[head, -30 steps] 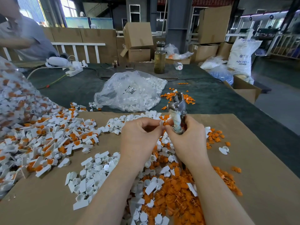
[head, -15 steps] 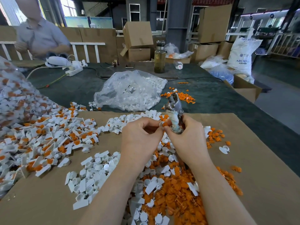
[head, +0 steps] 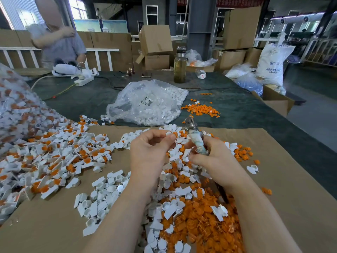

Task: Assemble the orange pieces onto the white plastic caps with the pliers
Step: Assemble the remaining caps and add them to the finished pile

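Observation:
My left hand (head: 151, 152) pinches a white plastic cap with an orange piece (head: 172, 133) at its fingertips, a little left of the pliers. My right hand (head: 214, 159) grips the pliers (head: 196, 139), whose cloth-wrapped handle and metal jaws point up and away. Both hands hover over a mixed pile of loose white caps (head: 180, 161) and orange pieces (head: 200, 221) on the brown cardboard sheet (head: 291, 207). A heap of caps fitted with orange pieces (head: 54, 157) lies to the left.
A clear bag of white caps (head: 147, 103) and a scatter of orange pieces (head: 200, 108) lie on the dark green table (head: 246, 110). A bottle (head: 180, 65), a power strip (head: 83, 80), cardboard boxes (head: 155, 41) and a person (head: 56, 39) are at the far side.
My hands have drawn apart: the left carried the cap leftward off the pliers' jaws, and the pliers tilted slightly right. The person across the table moved right.

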### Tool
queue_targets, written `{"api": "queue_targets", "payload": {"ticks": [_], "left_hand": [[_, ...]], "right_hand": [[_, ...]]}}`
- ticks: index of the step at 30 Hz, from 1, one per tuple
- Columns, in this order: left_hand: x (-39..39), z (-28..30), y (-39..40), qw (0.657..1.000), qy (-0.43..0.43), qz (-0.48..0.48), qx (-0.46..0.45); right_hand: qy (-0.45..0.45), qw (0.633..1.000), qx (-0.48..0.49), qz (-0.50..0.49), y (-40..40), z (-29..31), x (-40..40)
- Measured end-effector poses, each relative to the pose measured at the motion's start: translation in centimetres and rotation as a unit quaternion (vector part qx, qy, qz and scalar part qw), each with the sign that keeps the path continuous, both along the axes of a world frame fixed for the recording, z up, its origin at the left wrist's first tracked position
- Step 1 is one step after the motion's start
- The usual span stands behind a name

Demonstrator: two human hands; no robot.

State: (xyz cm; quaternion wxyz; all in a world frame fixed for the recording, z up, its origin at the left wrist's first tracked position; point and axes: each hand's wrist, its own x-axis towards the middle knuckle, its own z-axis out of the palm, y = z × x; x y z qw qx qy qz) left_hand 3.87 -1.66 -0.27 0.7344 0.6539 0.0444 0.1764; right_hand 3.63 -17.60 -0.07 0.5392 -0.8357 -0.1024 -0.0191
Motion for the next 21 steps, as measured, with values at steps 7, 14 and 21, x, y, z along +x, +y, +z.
{"api": "queue_targets", "payload": {"ticks": [7, 14, 21], "left_hand": [[0.1, 0.2, 0.4, 0.997, -0.028, -0.036, -0.064], [0.2, 0.3, 0.7, 0.996, -0.037, -0.058, -0.05], [0.3, 0.2, 0.8, 0.994, -0.033, -0.066, -0.076]], "right_hand": [[0.034, 0.994, -0.058, 0.083, 0.0, 0.2, -0.3], [0.04, 0.992, -0.044, 0.11, 0.3, 0.2, -0.4], [0.018, 0.993, -0.076, 0.086, 0.9, -0.1, -0.4]]}}
